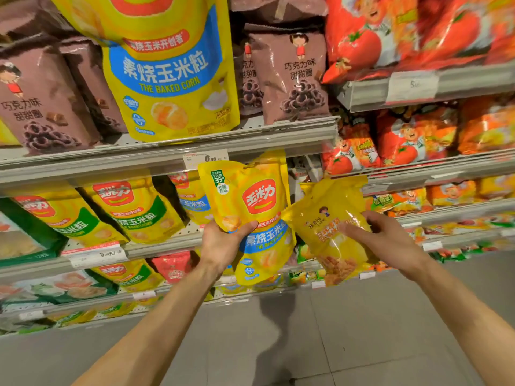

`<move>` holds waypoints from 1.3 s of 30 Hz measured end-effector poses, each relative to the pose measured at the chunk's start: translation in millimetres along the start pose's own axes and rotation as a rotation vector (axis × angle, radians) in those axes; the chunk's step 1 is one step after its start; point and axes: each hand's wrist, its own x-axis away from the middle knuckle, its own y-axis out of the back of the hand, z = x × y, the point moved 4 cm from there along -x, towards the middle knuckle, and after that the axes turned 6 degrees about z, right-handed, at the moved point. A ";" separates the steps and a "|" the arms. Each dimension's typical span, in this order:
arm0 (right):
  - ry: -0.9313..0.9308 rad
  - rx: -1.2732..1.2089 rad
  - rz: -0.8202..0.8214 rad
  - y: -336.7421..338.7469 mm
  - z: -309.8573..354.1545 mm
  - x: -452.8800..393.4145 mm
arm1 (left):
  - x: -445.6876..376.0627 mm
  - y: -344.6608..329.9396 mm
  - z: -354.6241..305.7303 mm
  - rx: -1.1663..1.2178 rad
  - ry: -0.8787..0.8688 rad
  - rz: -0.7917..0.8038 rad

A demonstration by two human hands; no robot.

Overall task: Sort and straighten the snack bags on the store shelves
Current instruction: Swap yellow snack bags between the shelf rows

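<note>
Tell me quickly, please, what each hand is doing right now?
Left hand: grips the yellow baked corn bag from below.
Right hand: holds the yellow snack bag, fingers across its front.

Grey metal shelving point(172, 151) runs in tiers across the view — a second bay point(446, 90) stands to the right, its tiers set at other heights. Paper price labels point(204, 158) sit along the shelf edges. Below lies a floor of large grey tiles point(348, 330) — a soft shadow falls across it.

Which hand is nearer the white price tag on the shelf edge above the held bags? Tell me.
Left. The left hand grips a yellow corn bag just below the price tag; the right hand is farther right, holding another bag.
</note>
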 end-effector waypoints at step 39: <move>0.027 0.125 -0.049 -27.7 -5.3 -50.4 | -130.7 -38.5 -6.6 -0.027 0.098 -0.194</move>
